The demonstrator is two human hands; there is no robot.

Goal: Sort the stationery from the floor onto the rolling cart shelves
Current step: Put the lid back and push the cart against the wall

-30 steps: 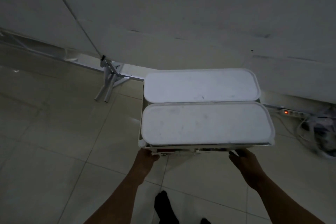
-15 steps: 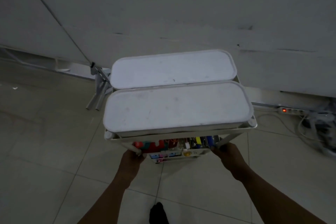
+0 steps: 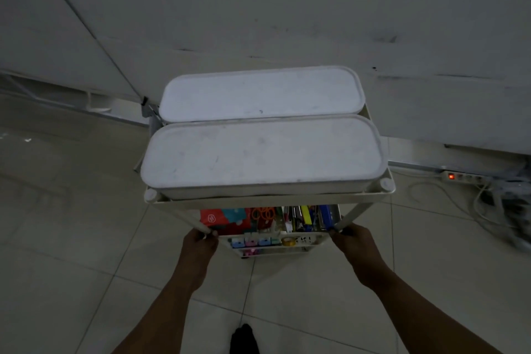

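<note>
Rolling cart (image 3: 270,200): white, tiered, standing on a pale tiled floor (image 3: 71,238) close to a grey wall (image 3: 258,8); long axis running left to right across the view, near long side facing the person.

Top tier: two white lidded boxes, oblong with rounded corners, smooth and faintly scuffed, lying side by side with long sides touching; near box (image 3: 261,152) at the front edge, far box (image 3: 260,93) toward the wall. Round white caps on the front corner posts.

Middle shelf, partly hidden beneath the top tier: stationery (image 3: 287,218) packed upright and close, including a red packet (image 3: 212,217), orange-handled scissors (image 3: 263,213), yellow and blue pens. Below: small blue and pink items and a roll of gold tape (image 3: 288,241); lowest tier barely visible.

Left hand (image 3: 198,247): fingers curled round the front left leg of the frame at the middle shelf. Right hand (image 3: 355,241): clasped round the front right leg at the same height.

Surroundings: power strip (image 3: 462,177) with a red light on the floor to the right, tangled white cables (image 3: 494,210) beside it; metal stand (image 3: 148,108) behind the left end; dark foot (image 3: 244,339) at the bottom edge.
</note>
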